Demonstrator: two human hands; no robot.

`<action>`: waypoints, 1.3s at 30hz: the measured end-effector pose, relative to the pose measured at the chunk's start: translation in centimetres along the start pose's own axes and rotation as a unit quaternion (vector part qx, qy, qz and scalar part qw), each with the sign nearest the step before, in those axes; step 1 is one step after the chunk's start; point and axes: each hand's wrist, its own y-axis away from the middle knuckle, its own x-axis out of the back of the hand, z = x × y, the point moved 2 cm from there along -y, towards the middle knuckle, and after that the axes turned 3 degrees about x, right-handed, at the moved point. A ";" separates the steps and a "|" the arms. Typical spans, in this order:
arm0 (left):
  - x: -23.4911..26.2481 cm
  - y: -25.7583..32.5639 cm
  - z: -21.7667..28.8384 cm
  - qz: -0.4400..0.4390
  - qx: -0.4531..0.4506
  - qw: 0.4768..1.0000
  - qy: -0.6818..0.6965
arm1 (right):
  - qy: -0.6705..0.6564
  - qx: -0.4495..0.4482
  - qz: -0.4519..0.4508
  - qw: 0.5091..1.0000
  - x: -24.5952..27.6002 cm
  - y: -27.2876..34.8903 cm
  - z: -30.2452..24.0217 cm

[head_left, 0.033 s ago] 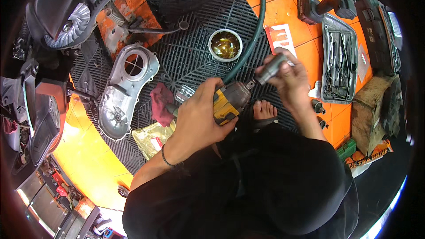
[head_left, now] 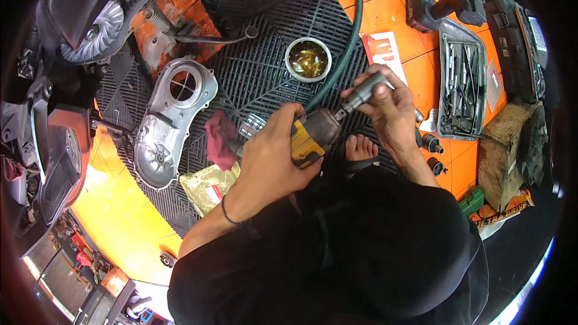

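Observation:
My left hand [head_left: 274,153] is closed around the body of a yellow and black impact wrench [head_left: 310,140], whose square drive points up and to the right. Between the fingers and thumb of my right hand [head_left: 391,111] is a long grey metal socket [head_left: 366,91]. Its lower end lies right at the tip of the square drive; whether it is seated I cannot tell. A silver engine cover [head_left: 161,121] lies on the black mat, left of my hands. Beyond the wrench stands a round white tub [head_left: 288,66] of dark, oily liquid.
A dark green hose [head_left: 343,63] curves past the tub. At right are a tray of tools [head_left: 442,84], loose sockets [head_left: 432,143], a cordless tool [head_left: 424,11] and a cardboard box [head_left: 503,144]. A red rag [head_left: 220,138] and gold packet [head_left: 201,186] lie at left, beside a partly dismantled motorcycle [head_left: 57,162].
My right hand has brought the socket slightly left, closer to the wrench's square drive, and its fingers have shifted on it. My left hand and the wrench have hardly moved.

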 end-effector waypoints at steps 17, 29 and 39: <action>-0.1 1.2 -1.3 0.072 0.058 0.992 0.080 | 0.099 0.002 -0.066 0.993 -4.7 -1.0 1.5; 1.5 2.4 -2.3 0.027 0.119 0.972 0.203 | 0.369 0.045 -0.151 0.916 -5.4 4.5 10.2; 11.0 -1.6 -16.7 0.311 0.054 0.835 0.450 | 0.422 0.001 -0.192 0.886 -3.6 4.6 8.7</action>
